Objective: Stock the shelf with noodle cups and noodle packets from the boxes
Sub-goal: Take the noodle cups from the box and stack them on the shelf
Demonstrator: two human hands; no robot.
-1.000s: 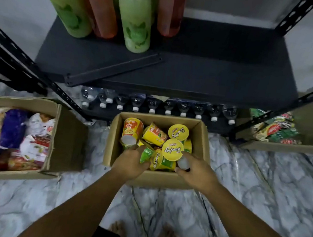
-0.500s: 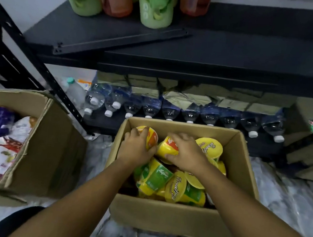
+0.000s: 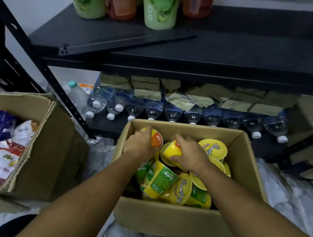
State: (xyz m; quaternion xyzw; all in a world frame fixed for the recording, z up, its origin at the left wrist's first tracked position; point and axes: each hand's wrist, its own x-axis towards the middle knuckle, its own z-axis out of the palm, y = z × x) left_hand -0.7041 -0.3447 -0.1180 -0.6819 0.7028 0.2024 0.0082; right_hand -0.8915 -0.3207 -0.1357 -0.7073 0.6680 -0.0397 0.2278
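Down on the marble floor (image 3: 298,202), an open cardboard box (image 3: 175,216) of noodle cups stands just in front of a black metal shelf (image 3: 237,49), and a person reaches into it with both bare hands. The left hand (image 3: 140,145) has its fingers curled round an orange-lidded cup (image 3: 157,140) at the box's far left corner. The right hand (image 3: 190,155) grips a yellow cup (image 3: 169,152) lying on its side near the middle of the far edge. The other cups (image 3: 180,189), yellow and green, lie jumbled toward the near edge. A second box (image 3: 46,154), holding noodle packets (image 3: 2,149), sits on the floor to the left. The shelf's upper board carries juice bottles (image 3: 160,5) at its back left and a loose metal strip (image 3: 125,42); the rest of it looks bare. Water bottles (image 3: 154,108) line the lower tier. This seems to be the picking-up step: both cups are gripped but not yet lifted. Next, I judge, each must be raised clear of the box walls, turned upright, and set on the open board, away from the strip.
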